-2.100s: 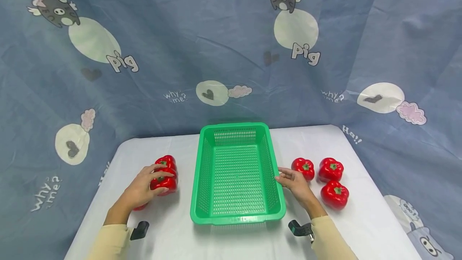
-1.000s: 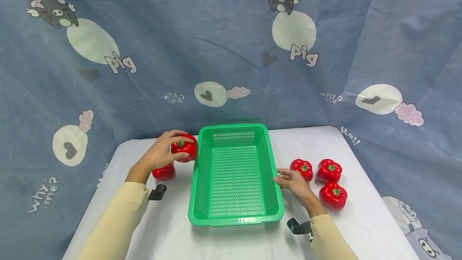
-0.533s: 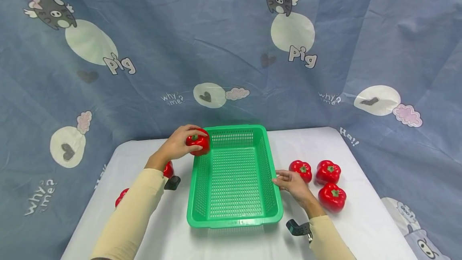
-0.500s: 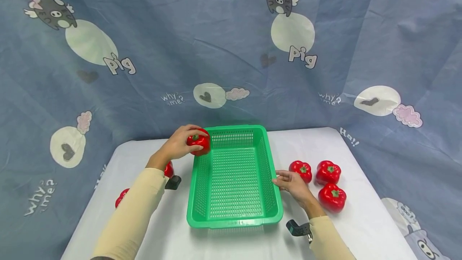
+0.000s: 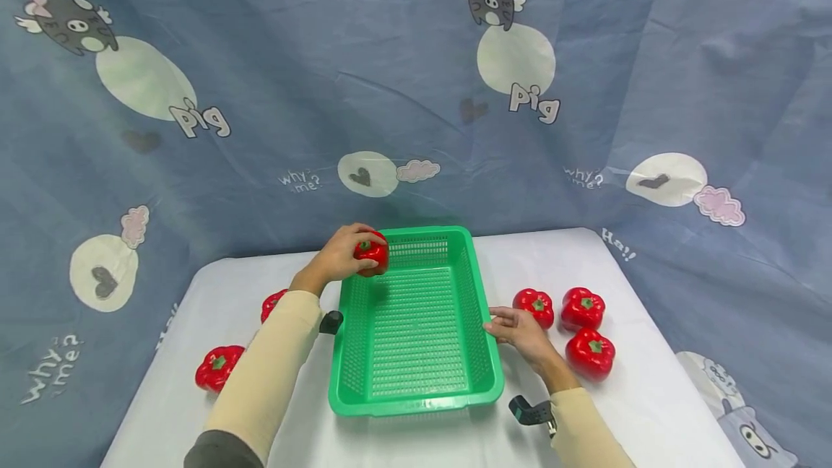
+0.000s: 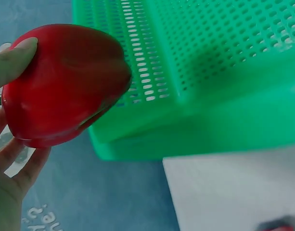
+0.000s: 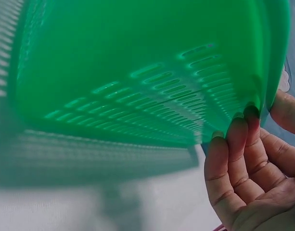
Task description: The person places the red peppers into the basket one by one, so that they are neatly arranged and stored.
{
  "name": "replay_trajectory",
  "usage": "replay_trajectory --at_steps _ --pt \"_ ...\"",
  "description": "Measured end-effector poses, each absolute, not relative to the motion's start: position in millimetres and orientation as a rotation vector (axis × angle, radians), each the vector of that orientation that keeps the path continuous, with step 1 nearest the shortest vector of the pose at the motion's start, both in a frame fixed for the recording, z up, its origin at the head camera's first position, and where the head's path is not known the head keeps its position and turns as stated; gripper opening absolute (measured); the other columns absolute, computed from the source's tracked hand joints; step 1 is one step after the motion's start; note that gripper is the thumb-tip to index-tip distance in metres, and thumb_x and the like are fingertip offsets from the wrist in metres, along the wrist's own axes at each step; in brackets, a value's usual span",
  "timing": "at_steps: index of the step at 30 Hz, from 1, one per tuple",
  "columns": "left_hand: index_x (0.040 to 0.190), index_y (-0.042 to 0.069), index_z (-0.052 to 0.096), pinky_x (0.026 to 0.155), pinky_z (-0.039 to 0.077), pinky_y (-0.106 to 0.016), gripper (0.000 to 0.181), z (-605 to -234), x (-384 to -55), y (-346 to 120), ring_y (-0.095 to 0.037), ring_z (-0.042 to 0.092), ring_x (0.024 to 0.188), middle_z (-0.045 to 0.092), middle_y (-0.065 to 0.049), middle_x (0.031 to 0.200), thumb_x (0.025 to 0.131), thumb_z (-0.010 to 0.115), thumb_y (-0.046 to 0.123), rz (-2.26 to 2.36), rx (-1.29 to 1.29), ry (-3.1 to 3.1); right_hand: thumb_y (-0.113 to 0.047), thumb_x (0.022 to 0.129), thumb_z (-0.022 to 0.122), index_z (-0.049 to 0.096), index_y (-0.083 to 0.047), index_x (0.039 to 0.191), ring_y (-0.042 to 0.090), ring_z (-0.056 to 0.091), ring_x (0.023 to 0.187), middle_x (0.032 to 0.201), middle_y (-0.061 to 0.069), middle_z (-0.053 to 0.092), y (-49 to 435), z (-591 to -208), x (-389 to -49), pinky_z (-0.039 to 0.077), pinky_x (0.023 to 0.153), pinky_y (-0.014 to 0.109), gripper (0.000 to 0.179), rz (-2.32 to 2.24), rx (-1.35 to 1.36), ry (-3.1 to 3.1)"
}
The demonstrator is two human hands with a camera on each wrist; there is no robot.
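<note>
A white table with rounded far corners. At its middle stands a green plastic basket, rectangular with perforated walls, its long sides running away from the viewer and its far end near the table's back edge. To the left lie two red bell peppers: a near pepper with its green stem showing, and a farther pepper, partly hidden. To the right sit three more, stems visible: an inner pepper nearest the basket, a back pepper beside it, and a front pepper closer to the viewer.
</note>
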State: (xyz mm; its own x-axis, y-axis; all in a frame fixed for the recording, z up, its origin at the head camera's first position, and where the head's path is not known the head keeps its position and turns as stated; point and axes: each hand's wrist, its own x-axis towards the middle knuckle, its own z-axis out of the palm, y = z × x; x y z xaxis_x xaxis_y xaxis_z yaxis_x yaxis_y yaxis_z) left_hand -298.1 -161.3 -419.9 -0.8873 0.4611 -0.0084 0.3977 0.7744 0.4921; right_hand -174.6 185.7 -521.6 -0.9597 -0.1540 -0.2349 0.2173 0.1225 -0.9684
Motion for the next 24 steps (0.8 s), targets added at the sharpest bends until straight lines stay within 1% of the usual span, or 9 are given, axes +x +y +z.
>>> replay_trajectory --at_steps 7,16,24 --pt "0.119 0.016 0.067 0.094 0.046 -0.059 0.033 -435.3 -308.7 -156.7 -0.039 0.033 0.130 0.044 -0.014 0.141 0.087 0.073 0.016 0.705 0.657 2.824 -0.011 0.090 0.067 0.053 0.009 0.129 0.019 0.066 0.083 0.090 0.010 0.068 180.4 -518.8 -176.3 0.056 0.080 0.031 0.045 -1.913 0.061 2.117" --pt "0.120 0.014 0.067 0.097 0.044 -0.058 0.035 -450.8 -314.4 -145.8 -0.039 0.033 0.131 0.044 -0.014 0.141 0.086 0.073 0.014 0.708 0.607 2.821 -0.010 0.091 0.066 0.053 0.008 0.130 0.019 0.065 0.084 0.091 0.010 0.067 184.4 -517.0 -173.1 0.056 0.081 0.032 0.045 -1.912 0.109 2.130" --pt "0.120 0.013 0.067 0.100 0.043 -0.055 0.035 -462.9 -315.9 -144.3 -0.040 0.030 0.134 0.044 -0.015 0.141 0.086 0.073 0.009 0.642 0.561 2.794 -0.012 0.091 0.067 0.052 0.009 0.130 0.019 0.065 0.083 0.090 0.010 0.067 186.2 -520.9 -173.1 0.054 0.079 0.030 0.047 -1.930 0.051 2.104"
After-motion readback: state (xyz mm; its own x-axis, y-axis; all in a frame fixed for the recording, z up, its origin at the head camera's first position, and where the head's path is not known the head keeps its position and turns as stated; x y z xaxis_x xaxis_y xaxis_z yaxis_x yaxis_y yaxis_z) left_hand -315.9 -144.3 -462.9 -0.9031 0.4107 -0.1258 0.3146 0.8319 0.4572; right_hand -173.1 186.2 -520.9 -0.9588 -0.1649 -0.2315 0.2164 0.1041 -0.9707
